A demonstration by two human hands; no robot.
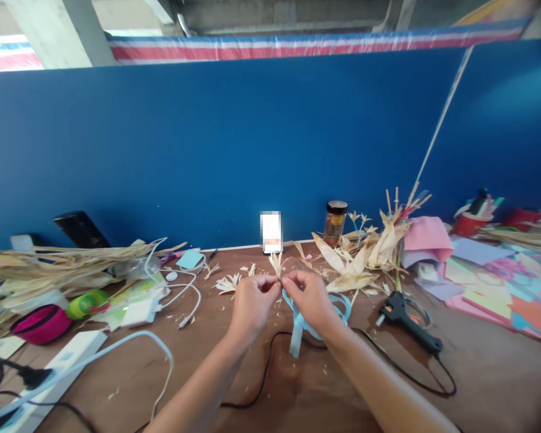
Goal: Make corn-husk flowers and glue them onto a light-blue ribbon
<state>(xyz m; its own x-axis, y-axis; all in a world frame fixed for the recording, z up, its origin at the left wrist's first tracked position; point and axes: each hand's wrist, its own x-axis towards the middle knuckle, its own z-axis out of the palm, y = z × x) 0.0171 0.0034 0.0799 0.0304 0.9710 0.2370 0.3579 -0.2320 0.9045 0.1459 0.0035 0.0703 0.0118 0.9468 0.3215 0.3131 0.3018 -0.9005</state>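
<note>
Both hands meet over the middle of the table, fingertips nearly touching. My left hand (256, 300) pinches the base of a small dried-husk flower (276, 263), whose pale petals stick up above the fingers. Closed on the same base from the other side is my right hand (310, 297). A light blue ribbon (296, 337) hangs down beneath the right fingers and loops behind that hand; whether the fingers grip it too is hidden. Left of the hands lie more cut husk petals (229, 284) on the brown tabletop (198, 361).
At right lie a black glue gun (410, 325) with its cord, dried husks (356, 264), a lidded jar (336, 222) and coloured paper (491, 288). A power strip (58, 379), white cables and a pink band (41, 325) are at left. A blue partition (234, 138) stands behind.
</note>
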